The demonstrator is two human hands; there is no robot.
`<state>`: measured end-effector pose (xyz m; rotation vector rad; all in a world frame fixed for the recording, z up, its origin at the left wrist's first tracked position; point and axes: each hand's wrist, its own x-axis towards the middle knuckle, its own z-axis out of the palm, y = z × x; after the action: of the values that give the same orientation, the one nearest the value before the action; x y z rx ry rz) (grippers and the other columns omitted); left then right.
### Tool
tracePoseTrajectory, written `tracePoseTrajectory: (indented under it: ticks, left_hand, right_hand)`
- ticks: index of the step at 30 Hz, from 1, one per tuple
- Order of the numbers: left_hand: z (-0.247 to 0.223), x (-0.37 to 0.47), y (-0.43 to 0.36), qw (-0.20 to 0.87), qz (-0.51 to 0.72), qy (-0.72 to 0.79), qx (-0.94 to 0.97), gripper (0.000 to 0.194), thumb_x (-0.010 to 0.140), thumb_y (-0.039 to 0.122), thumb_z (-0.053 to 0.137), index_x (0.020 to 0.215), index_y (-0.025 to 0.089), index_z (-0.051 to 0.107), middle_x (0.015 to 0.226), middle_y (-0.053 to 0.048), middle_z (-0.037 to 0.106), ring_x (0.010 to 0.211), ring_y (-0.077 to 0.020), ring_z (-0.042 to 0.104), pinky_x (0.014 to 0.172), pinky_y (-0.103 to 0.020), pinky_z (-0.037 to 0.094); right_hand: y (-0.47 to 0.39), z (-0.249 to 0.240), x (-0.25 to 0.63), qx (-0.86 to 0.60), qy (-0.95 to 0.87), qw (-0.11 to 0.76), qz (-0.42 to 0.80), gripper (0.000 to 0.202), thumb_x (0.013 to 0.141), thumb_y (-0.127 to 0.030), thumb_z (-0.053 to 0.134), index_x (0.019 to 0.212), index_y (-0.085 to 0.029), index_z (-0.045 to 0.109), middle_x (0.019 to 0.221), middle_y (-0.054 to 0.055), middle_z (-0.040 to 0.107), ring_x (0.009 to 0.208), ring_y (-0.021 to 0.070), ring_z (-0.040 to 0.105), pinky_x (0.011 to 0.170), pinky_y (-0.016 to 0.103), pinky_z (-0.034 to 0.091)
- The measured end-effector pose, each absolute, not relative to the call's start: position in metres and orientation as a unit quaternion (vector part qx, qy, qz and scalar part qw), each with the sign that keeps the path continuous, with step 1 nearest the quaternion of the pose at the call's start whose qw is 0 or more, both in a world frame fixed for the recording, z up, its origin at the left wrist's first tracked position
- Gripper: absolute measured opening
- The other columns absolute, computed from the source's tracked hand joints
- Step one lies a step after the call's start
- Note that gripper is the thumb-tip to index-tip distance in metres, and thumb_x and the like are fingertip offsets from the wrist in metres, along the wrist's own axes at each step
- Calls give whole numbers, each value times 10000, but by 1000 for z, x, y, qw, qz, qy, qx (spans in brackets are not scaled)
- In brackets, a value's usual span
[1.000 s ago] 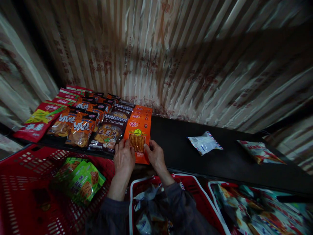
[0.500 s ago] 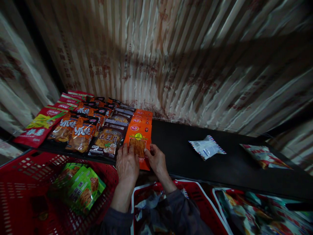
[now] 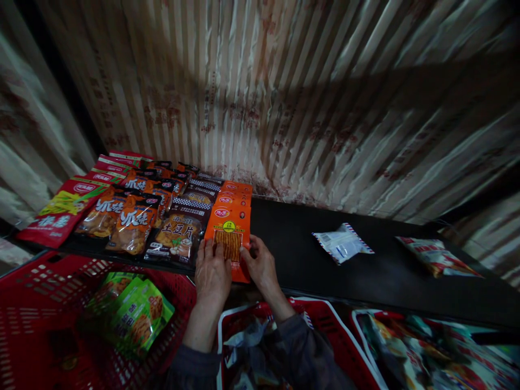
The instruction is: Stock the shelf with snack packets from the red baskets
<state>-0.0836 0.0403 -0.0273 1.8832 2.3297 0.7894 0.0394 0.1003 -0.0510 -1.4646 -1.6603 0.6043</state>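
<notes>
Dim scene; a broad shadow crosses the pleated beige curtain towards upper right. Glare spots a green plastic pouch, lower left. Outer edges look stretched.

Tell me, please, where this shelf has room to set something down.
Bare black shelf lies between the orange packets and white packet, and between that and the rightmost bag. Its left end is crowded with snack packets, hands touching the front orange one.

Near the right end of the long black shelf, a red-and-white plastic packet; left of it, a pale stripe-edged plastic packet! Below the front-left corner, glossy green pouches lie in a red slotted basket.
</notes>
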Motion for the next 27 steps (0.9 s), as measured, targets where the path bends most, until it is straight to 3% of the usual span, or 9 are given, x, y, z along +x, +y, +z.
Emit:
tracePoseTrajectory:
  ticks: [6, 20, 27]
  left_hand:
    - [-35, -86, 43, 29, 270, 745, 609, 445, 820, 186, 525, 1253, 86, 563, 1341, -157, 545, 1321, -289, 413, 1080, -413, 381]
    - [-43, -77, 48, 38, 269, 751, 602, 519, 850, 261, 499, 1293, -8, 502, 1416, -254, 447, 1397, -330, 298, 1111, -445, 330]
    - [-44, -76, 47, 48, 273, 748, 603, 596, 828, 288, 547, 1362, 49, 435, 1441, -238, 422, 1398, -350, 287, 1097, -484, 333]
  right_hand:
    - [95, -50, 39, -596, -669, 396, 203, 455, 794, -342, 514, 1196, -133, 563, 1016, 119, 632, 872, 230, 625, 801, 380, 513]
    - [97, -41, 40, -613, -673, 355, 214, 482, 804, -301, 517, 1258, -142, 527, 1046, 109, 629, 910, 224, 620, 830, 370, 506]
    - [101, -37, 38, -612, -661, 352, 254, 504, 804, -303, 522, 1280, -138, 505, 1035, 101, 668, 846, 204, 643, 806, 356, 511]
